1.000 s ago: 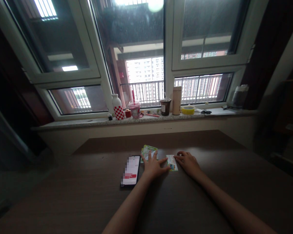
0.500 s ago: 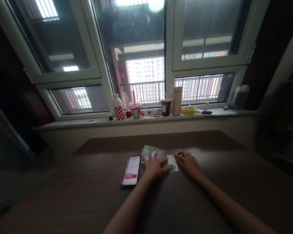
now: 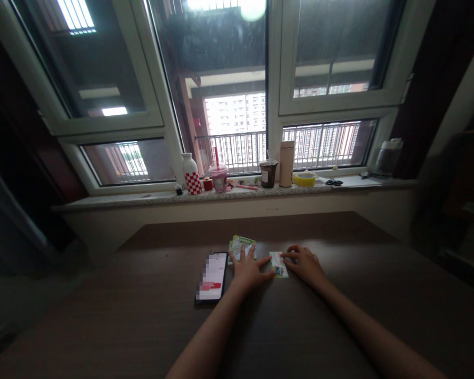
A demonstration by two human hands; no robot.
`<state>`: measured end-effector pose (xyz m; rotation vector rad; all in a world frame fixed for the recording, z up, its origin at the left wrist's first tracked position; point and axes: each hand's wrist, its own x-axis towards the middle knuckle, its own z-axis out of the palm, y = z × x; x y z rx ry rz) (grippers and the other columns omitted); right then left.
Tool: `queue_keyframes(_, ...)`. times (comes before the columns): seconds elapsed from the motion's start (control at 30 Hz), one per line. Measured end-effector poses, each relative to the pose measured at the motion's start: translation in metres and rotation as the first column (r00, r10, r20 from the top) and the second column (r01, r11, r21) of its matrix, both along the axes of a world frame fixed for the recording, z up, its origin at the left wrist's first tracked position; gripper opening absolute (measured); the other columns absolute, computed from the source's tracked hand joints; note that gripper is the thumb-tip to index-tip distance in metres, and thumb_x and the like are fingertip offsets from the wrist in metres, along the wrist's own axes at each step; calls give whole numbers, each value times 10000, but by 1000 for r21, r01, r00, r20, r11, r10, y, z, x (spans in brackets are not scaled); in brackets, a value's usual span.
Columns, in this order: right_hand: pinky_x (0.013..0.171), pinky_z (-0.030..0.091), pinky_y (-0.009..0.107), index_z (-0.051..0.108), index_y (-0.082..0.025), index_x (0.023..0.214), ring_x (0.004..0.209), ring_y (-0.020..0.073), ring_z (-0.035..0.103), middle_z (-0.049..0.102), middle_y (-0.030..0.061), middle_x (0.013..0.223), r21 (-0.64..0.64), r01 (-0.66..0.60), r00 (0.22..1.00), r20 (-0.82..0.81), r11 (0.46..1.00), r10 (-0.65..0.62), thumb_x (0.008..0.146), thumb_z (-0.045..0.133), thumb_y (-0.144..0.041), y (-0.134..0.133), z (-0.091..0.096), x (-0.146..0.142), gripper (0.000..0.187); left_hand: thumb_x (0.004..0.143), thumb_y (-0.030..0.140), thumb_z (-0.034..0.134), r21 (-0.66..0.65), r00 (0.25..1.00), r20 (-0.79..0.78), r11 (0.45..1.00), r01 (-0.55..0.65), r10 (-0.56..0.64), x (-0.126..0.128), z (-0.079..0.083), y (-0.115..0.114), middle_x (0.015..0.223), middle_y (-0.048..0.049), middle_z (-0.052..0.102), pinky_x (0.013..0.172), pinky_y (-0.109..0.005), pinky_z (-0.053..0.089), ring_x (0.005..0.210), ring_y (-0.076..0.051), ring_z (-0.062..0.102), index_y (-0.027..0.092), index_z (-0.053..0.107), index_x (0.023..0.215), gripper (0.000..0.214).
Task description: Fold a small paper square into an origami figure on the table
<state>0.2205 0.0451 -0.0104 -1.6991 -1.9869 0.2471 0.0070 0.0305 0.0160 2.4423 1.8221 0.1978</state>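
Observation:
A small printed card (image 3: 278, 259), white with green and blue parts, lies flat on the table between my two hands. My left hand (image 3: 246, 269) is spread wide. Its index finger and thumb reach the card's left edge, and its other fingers lie over a stack of green and white cards (image 3: 243, 239). My right hand (image 3: 305, 265) rests on the table from the other side, fingers bent and apart, with its fingertips at the card's right edge. A phone (image 3: 212, 278) with a lit screen lies left of my left hand.
Beyond the brown table (image 3: 142, 326) runs a stone windowsill (image 3: 237, 195). On it stand a checkered bottle (image 3: 192, 176), a pink drink cup (image 3: 219, 179), a dark drink cup (image 3: 268, 173), a tan flask (image 3: 286, 163), yellow tape (image 3: 305, 180) and scissors (image 3: 334, 182).
My right hand's fingertips have shifted slightly at the card's right edge. My left hand, the cards and the phone stay where they were.

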Motion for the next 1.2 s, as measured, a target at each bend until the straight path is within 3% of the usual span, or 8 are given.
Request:
queue_keyframes(0.27,979,364,436,683,-439,1102,1131,256,506,588,10,1205,-73,-39,999,18,997,41,813,587,-470,0,4,6,306,737,848,324,-23,1000,-10,1000,-16,16,1,1,0,1584,38,219,987,-784,-113,1440,-446,47,573,438,1309,645)
queue_keyframes(0.7,1069,317,426,665,-367,1171,1258,286,438,490,61,1375,-185,-190,981,-11,964,192,727,699,-444,-6,12,15,452,734,837,360,-11,1000,20,1000,-16,17,1,2,-1,1572,18,260,989,-778,-118,1446,-429,52,563,472,1290,630)
queue_keyframes(0.93,1094,295,430,648,-353,1202,1286,299,414,446,81,1431,-183,-271,962,-30,945,270,718,721,-461,-9,11,21,502,739,827,376,-27,999,35,999,-20,21,1,4,-2,1575,20,252,1001,-766,-120,1449,-421,51,553,476,1295,628)
queue_keyframes(1.2,1096,300,444,653,-351,1192,1291,286,418,469,61,1428,-134,-291,955,-102,947,279,726,704,-474,-11,5,24,484,751,818,368,-38,999,20,999,-29,30,3,9,-7,1583,27,227,1021,-753,-105,1449,-422,29,543,461,1313,633)
